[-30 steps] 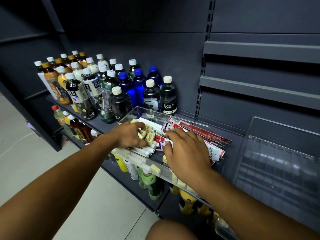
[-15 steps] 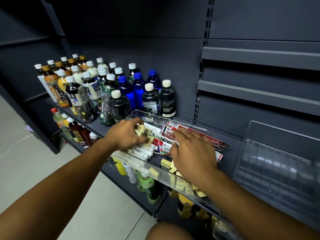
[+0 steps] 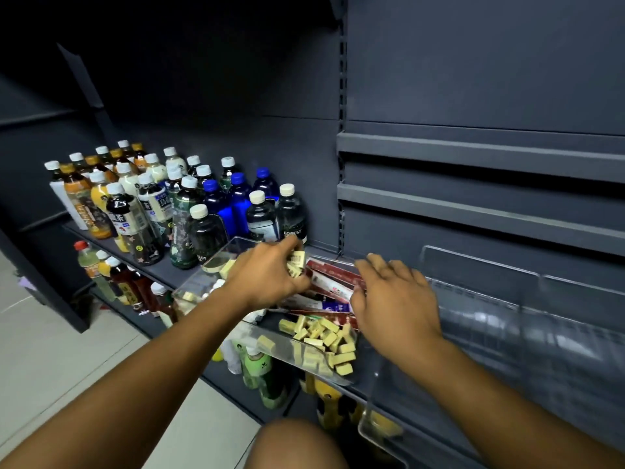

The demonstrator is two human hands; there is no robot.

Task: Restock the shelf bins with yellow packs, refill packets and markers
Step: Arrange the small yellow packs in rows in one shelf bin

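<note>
Head view: a clear bin (image 3: 306,368) sat on the dark shelf (image 3: 159,267), its front wall overhanging the shelf's front edge, just right of the bottles. The left hand (image 3: 267,275) was over the back half of the bin, fingers curled round a small clutch of yellow packs (image 3: 296,262), lifted clear of the bin floor. The right hand (image 3: 394,299) hovered palm down at the bin's right side, fingers spread and slack, holding nothing. Its fingertips lay over the refill packets (image 3: 333,277); whether they touched could not be told.

The refill packets, red and white, lay flat and fanned across the middle of the bin, running toward its back right corner. A loose heap of yellow packs (image 3: 324,338) filled the front right corner, pressed against the front wall, with one pack (image 3: 266,344) lying apart to the left of the heap. Pale shapes under the left forearm, near the bin's left end, were too blurred to name as markers.

A second clear bin (image 3: 507,309) stood just beside the first, toward the shelf's right end. Drink bottles (image 3: 203,211) with white and blue caps crowded the left and back of the shelf, the nearest one touching the first bin's back left corner. More bottles (image 3: 113,277) stood on the lower shelf, and a bare knee (image 3: 297,445) showed at the bottom above the pale floor (image 3: 50,350).
</note>
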